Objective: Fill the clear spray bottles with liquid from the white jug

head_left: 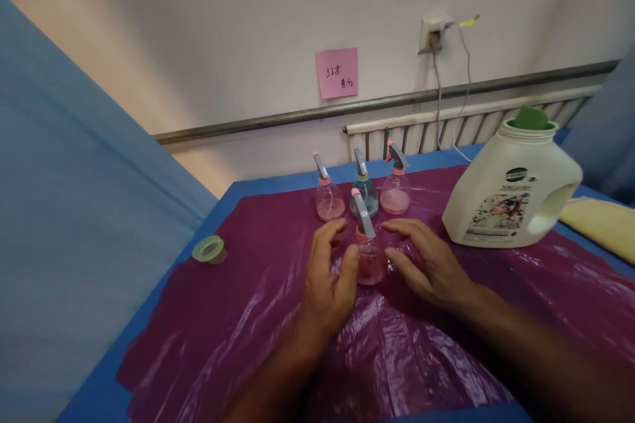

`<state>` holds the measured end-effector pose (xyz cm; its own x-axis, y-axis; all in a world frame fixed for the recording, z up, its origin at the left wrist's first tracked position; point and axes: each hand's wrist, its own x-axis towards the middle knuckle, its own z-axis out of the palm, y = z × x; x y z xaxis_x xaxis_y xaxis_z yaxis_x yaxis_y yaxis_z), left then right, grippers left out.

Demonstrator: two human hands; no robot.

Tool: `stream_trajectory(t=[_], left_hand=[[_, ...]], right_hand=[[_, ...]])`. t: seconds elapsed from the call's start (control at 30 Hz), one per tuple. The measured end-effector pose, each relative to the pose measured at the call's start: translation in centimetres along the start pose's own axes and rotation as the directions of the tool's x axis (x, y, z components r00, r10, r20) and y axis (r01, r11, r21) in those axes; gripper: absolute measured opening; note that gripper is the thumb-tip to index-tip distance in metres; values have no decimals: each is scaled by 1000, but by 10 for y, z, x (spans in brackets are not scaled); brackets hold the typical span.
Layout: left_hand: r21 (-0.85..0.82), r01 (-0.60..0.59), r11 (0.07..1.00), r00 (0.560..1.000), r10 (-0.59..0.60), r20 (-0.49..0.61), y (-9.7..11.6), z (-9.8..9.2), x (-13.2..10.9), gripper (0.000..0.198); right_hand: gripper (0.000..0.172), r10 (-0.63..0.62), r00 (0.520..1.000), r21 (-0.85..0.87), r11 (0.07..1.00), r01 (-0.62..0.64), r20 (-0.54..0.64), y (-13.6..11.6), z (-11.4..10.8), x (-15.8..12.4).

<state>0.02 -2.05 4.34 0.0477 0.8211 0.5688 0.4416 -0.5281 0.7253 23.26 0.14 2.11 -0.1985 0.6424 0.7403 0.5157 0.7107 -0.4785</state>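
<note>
A small clear spray bottle (370, 261) with a pink collar and grey trigger head stands upright on the purple plastic sheet (258, 317). On its left is my left hand (327, 277), open, thumb and fingers apart. My right hand (431, 261) is open on the other side, its fingertips pointing at the bottle. Neither hand appears to grip it; whether a fingertip touches it I cannot tell. Just behind stand a pink-topped spray bottle (330, 205), a teal spray bottle (370, 197) partly hidden by the front one, and another pink-topped spray bottle (395, 195).
To the right stands a large pale detergent jug (506, 192), uncapped, with something green in its mouth. A translucent green cap (209, 249) lies at left. A folded yellow cloth (602, 225) sits far right. Behind are a wall rail (278, 120), a radiator (417, 125) and hanging cords (438, 99).
</note>
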Motion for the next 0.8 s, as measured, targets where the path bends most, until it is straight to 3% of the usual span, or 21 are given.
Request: stream_trajectory(t=[0.17, 0.43, 0.67, 0.8], left_hand=[[53, -53, 997, 999, 52, 12, -22, -2, -20, 45], [69, -53, 996, 997, 49, 66, -32, -3, -26, 41], [43, 151, 988, 988, -149, -35, -36, 9, -33, 36], [47, 169, 985, 986, -168, -25, -40, 10, -36, 38]], right_hand=[[47, 22, 999, -8, 1000, -22, 48, -3, 8, -9], [45, 20, 995, 9, 1000, -21, 97, -4, 14, -12], [54, 103, 985, 61, 992, -112, 138, -1, 19, -19], [60, 137, 977, 80, 985, -151, 165, 1, 20, -21]])
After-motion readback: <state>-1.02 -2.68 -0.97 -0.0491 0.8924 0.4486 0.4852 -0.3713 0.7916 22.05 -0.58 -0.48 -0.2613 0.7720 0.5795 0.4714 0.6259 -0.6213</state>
